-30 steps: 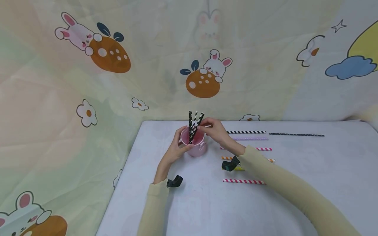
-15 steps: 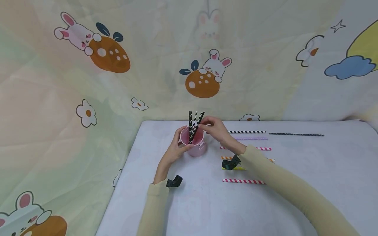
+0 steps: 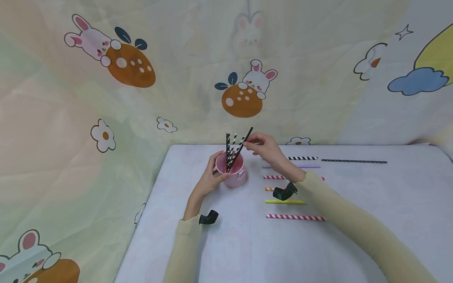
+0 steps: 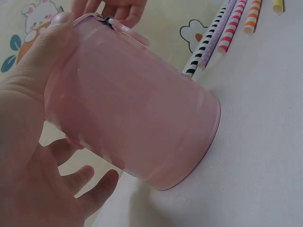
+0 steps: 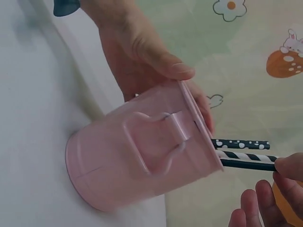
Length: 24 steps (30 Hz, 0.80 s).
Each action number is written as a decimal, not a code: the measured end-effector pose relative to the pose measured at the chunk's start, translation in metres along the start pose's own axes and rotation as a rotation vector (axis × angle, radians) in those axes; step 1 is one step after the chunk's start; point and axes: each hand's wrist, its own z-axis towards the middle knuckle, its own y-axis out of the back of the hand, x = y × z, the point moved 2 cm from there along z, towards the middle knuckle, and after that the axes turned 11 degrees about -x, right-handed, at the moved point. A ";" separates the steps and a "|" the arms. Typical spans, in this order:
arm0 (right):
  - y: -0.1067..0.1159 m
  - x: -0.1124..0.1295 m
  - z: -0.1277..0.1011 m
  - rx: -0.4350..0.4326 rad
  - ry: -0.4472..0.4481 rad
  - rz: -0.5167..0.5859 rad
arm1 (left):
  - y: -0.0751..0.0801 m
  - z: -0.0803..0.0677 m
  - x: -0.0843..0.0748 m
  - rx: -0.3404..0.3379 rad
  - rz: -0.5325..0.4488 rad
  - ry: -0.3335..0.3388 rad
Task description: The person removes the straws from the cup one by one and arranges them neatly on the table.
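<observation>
My left hand [image 3: 211, 179] grips a pink metal pail [image 3: 236, 181], its thumb over the rim; the left wrist view shows fingers spread along the pail's far side. A small folded side handle [image 5: 154, 146] shows in the right wrist view. Several paper straws stand in the pail, among them a black one with white dots [image 5: 244, 144] and a black-and-white striped one [image 5: 251, 156]. My right hand [image 3: 265, 149] pinches a mostly black straw [image 3: 249, 133] between thumb and fingers; it slants out above the others. Its lower end lies inside the pail.
Right of the pail, straws lie in a column on the white table [image 3: 233, 243]: black-striped [image 3: 302, 158], purple [image 3: 304, 166], pink-striped [image 3: 273, 177], orange-striped [image 3: 269, 189], yellow [image 3: 283, 201], red-striped [image 3: 295, 217]. A dark straw [image 3: 354, 161] lies farther right. A printed cloth [image 3: 194, 78] hangs behind.
My right hand has moved up and to the right, and the black straw it pinches now sticks out higher from the pail. The left hand and pail have stayed in place.
</observation>
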 end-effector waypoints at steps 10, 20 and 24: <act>0.024 0.007 -0.002 -0.015 -0.025 0.001 | 0.000 0.000 -0.001 0.005 0.010 -0.010; 0.059 0.014 -0.003 -0.091 0.000 0.067 | -0.001 0.000 -0.001 0.001 0.007 -0.006; 0.075 0.017 -0.006 -0.121 0.025 0.123 | -0.001 0.000 -0.001 0.001 0.014 -0.005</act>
